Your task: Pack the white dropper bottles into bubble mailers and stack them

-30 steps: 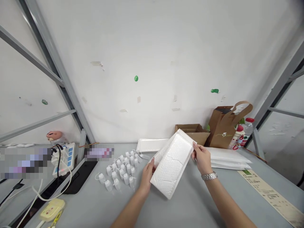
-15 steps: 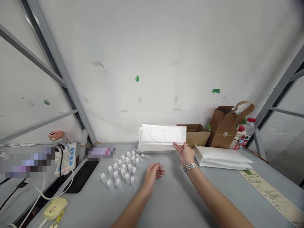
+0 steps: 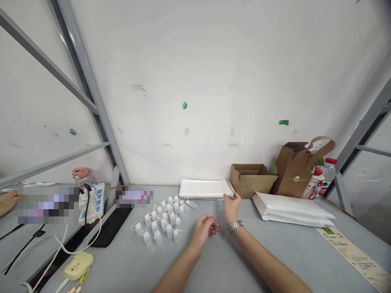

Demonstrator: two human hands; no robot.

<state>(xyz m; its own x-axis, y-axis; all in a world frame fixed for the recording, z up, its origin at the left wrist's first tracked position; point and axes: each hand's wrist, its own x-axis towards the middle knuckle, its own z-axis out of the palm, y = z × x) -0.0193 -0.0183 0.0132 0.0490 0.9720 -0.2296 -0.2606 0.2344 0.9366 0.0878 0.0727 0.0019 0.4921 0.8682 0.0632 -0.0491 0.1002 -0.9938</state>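
Nearest to me, a pale yellow device [image 3: 77, 265] lies at the left of the grey bench [image 3: 122, 272], and a long printed paper strip [image 3: 351, 252] lies at the right. In the middle is my left grip [image 3: 205, 228], its fingers loosely bent and not clenched. It is nearest to the small white bottles [image 3: 164, 224], which are in a close group on its left side. A little farther, my right grip [image 3: 232, 206], with a metal watch [image 3: 236, 226] behind it at the wrist, has its fingertips at the near right corner of the white envelopes [image 3: 201, 189]. Whether they pinch this corner or only touch it, I cannot tell. To the right lies a thicker pile of white packets [image 3: 293, 207]. The envelopes lie flat on the bench, near the wall [image 3: 195, 49]. Beside them is a brown carton [image 3: 253, 182], and next to it stands a paper bag [image 3: 290, 175].
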